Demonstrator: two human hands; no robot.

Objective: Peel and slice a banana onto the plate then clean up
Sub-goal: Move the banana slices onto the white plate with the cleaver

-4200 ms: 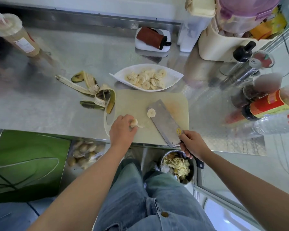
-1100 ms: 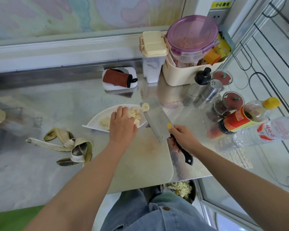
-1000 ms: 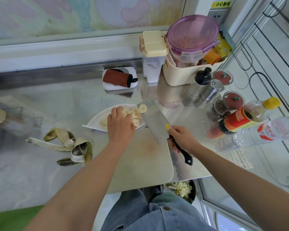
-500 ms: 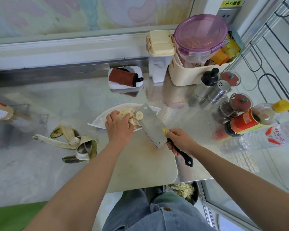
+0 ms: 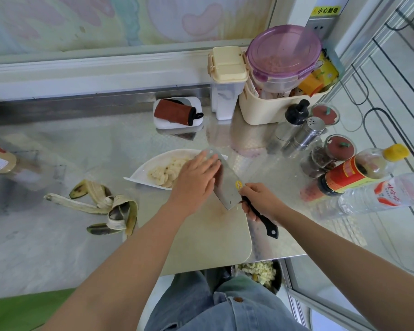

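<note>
Left hand (image 5: 196, 180): reaches over the far edge of the cutting board; the grip is spread, with straight fingers laid against the flat of the cleaver blade, above the right end of the plate.
Right hand (image 5: 258, 201): the grip is curled round the black handle, whose butt sticks out below the palm.
Cleaver (image 5: 227, 187): a broad steel blade with a small yellow sticker near the handle. It is held tilted, with its far end over the plate and its near corner over the board.
Banana slices (image 5: 165, 173): a pale heap in the middle of the plate, partly hidden by the left hand.
Plate (image 5: 139, 175): white with pointed ends, on the surface just beyond the board.
Cutting board (image 5: 213, 235): pale, with its near edge overhanging the surface.
Banana peel (image 5: 105, 206): splayed in strips on the surface, just left of the board.
Surface (image 5: 69, 144): shiny patterned steel.
Rolled red cloth (image 5: 175, 112): lies in a small white dish behind the plate.
Cream tub (image 5: 273, 108): stands at the far right and holds a purple-lidded container (image 5: 282, 51).
Right side: a steel shaker (image 5: 308, 132), red-lidded jars (image 5: 337, 149), a yellow-capped sauce bottle (image 5: 359, 170) and a water bottle (image 5: 392, 192) are crowded together.
Bowl (image 5: 258, 271): sits below the surface's edge and holds chopped pale food.
</note>
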